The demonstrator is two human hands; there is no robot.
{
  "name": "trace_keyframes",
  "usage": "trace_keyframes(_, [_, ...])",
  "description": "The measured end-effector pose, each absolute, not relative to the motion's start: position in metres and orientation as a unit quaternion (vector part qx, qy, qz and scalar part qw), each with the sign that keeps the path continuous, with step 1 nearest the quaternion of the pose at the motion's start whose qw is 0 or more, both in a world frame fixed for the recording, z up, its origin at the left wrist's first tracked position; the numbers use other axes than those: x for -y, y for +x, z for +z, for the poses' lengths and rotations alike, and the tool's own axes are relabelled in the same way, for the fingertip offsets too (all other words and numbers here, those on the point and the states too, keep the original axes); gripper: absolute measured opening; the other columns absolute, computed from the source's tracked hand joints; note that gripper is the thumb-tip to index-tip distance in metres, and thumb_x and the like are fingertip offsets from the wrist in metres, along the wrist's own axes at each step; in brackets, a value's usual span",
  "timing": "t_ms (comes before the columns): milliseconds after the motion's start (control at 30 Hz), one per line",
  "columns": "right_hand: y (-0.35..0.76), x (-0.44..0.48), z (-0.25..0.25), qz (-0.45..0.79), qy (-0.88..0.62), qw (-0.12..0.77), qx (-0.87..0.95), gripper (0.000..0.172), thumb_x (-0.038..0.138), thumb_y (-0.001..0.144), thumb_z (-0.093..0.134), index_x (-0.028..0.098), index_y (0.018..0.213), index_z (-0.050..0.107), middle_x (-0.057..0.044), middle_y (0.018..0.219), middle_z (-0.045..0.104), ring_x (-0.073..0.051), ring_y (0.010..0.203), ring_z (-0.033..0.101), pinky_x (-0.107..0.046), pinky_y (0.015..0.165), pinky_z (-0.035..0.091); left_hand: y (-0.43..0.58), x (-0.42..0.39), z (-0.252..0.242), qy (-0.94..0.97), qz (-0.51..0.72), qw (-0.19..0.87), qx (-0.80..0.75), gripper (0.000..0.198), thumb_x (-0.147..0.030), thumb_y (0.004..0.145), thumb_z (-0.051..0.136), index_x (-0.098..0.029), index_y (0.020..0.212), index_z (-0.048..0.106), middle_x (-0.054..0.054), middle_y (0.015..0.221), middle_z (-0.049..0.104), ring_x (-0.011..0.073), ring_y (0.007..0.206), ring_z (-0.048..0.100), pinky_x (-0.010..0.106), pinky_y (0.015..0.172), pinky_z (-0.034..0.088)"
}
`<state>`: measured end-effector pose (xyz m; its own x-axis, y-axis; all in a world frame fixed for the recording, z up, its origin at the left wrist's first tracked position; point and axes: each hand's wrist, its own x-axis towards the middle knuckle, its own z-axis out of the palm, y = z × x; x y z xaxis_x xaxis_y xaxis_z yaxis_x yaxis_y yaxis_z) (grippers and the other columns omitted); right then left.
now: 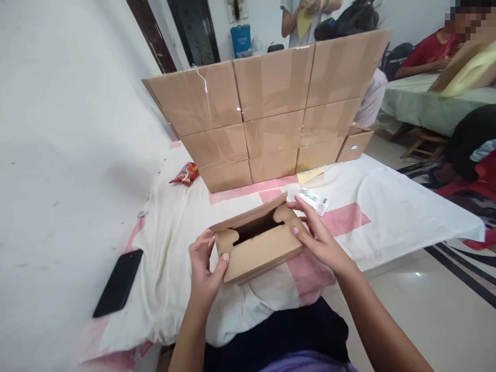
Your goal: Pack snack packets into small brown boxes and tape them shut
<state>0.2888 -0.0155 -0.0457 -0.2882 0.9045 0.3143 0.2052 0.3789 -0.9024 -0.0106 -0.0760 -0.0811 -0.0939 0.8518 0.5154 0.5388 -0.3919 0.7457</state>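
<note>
A small brown cardboard box (258, 248) rests on the white and pink cloth (387, 217) in front of me, its top flaps partly folded in with a dark gap between them. My left hand (205, 266) grips the box's left end, thumb on the front face. My right hand (315, 235) presses on the right end flap, fingers curled over the corner. A white tape dispenser (313, 200) lies just behind my right hand.
A wall of stacked, taped cardboard boxes (271, 119) stands at the back of the cloth. A red snack packet (186, 173) lies at its left, a black phone (118, 283) near the wall. Other people sit and stand behind the boxes and on a bed (426, 103) at right.
</note>
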Motion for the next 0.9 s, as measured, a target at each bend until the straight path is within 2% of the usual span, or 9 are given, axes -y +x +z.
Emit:
trace_keyframes(67, [0.283, 0.014, -0.047, 0.384, -0.392, 0.446, 0.707, 0.071, 0.034, 0.103, 0.049, 0.042, 0.164, 0.014, -0.002, 0.171, 0.025, -0.027, 0.156, 0.027, -0.054, 0.124, 0.029, -0.006, 0.073, -0.075, 0.651, 0.533, 0.120, -0.527, 0.057, -0.032, 0.099, 0.051, -0.034, 0.147, 0.021, 0.014, 0.148, 0.047, 0.0245, 0.143, 0.048, 0.055, 0.115, 0.044])
trace_keyframes(100, [0.281, 0.012, -0.047, 0.374, -0.384, 0.449, 0.715, 0.072, 0.032, 0.102, 0.049, 0.042, 0.164, 0.013, -0.001, 0.172, 0.022, -0.027, 0.157, 0.024, -0.054, 0.125, 0.027, -0.006, 0.073, -0.068, 0.661, 0.524, 0.110, -0.526, 0.056, -0.029, 0.098, 0.053, -0.034, 0.146, 0.025, 0.012, 0.143, 0.053, 0.0237, 0.140, 0.051, 0.057, 0.117, 0.041])
trace_keyframes(200, [0.273, 0.009, -0.051, 0.311, -0.359, 0.476, 0.740, 0.066, 0.026, 0.100, 0.049, 0.037, 0.162, 0.028, -0.005, 0.158, 0.048, -0.028, 0.153, 0.030, -0.056, 0.125, 0.027, -0.004, 0.078, -0.044, 0.721, 0.432, 0.099, -0.533, 0.036, -0.022, 0.097, 0.052, -0.034, 0.130, 0.056, 0.002, 0.123, 0.070, 0.0227, 0.125, 0.062, 0.065, 0.125, 0.019])
trace_keyframes(267, [0.273, 0.008, -0.052, 0.278, -0.344, 0.478, 0.759, 0.052, 0.026, 0.100, 0.051, 0.033, 0.151, 0.048, -0.007, 0.138, 0.064, -0.029, 0.146, 0.039, -0.055, 0.123, 0.031, 0.002, 0.085, -0.032, 0.767, 0.320, 0.057, -0.553, 0.039, -0.027, 0.098, 0.053, -0.039, 0.135, 0.058, 0.001, 0.121, 0.072, 0.0242, 0.119, 0.065, 0.069, 0.124, 0.014])
trace_keyframes(400, [0.298, -0.007, -0.052, 0.286, -0.376, 0.473, 0.743, 0.035, 0.033, 0.103, 0.045, 0.028, 0.130, 0.066, -0.008, 0.136, 0.066, -0.027, 0.137, 0.052, -0.048, 0.118, 0.038, 0.024, 0.093, -0.032, 0.798, 0.169, -0.109, -0.568, 0.066, -0.054, 0.090, 0.063, -0.036, 0.151, 0.047, 0.012, 0.122, 0.065, 0.0382, 0.122, 0.058, 0.078, 0.112, 0.028])
trace_keyframes(533, [0.353, -0.058, -0.047, 0.222, -0.611, 0.399, 0.647, 0.040, 0.026, 0.099, 0.037, 0.020, 0.121, 0.069, -0.011, 0.136, 0.065, -0.027, 0.130, 0.055, -0.044, 0.114, 0.039, 0.033, 0.091, -0.042, 0.795, 0.151, -0.161, -0.564, 0.055, -0.046, 0.092, 0.063, -0.035, 0.146, 0.054, 0.015, 0.129, 0.057, 0.0370, 0.121, 0.057, 0.075, 0.107, 0.038])
trace_keyframes(667, [0.392, -0.111, -0.037, 0.276, -0.671, 0.265, 0.635, 0.017, 0.024, 0.082, 0.060, 0.016, 0.078, 0.074, -0.011, 0.096, 0.074, -0.027, 0.097, 0.065, -0.037, 0.090, 0.050, 0.028, 0.088, -0.044, 0.802, 0.164, -0.161, -0.552, 0.054, -0.046, 0.092, 0.064, -0.034, 0.144, 0.056, 0.015, 0.132, 0.055, 0.0368, 0.124, 0.054, 0.073, 0.106, 0.042])
trace_keyframes(767, [0.398, -0.131, -0.030, 0.336, -0.681, 0.160, 0.630, 0.014, 0.020, 0.073, 0.070, 0.016, 0.060, 0.068, -0.006, 0.073, 0.069, -0.019, 0.069, 0.059, -0.030, 0.065, 0.046, 0.026, 0.089, -0.045, 0.800, 0.174, -0.167, -0.549, 0.053, -0.045, 0.092, 0.064, -0.033, 0.143, 0.057, 0.015, 0.131, 0.056, 0.0362, 0.122, 0.055, 0.071, 0.105, 0.044])
trace_keyframes(900, [0.395, -0.144, -0.024, 0.398, -0.684, 0.071, 0.607, 0.012, 0.022, 0.074, 0.072, 0.015, 0.064, 0.069, -0.006, 0.074, 0.067, -0.012, 0.055, 0.049, -0.026, 0.052, 0.037, 0.029, 0.092, -0.048, 0.798, 0.168, -0.185, -0.548, 0.056, -0.045, 0.094, 0.061, -0.032, 0.147, 0.052, 0.015, 0.131, 0.058, 0.0366, 0.122, 0.056, 0.070, 0.104, 0.044])
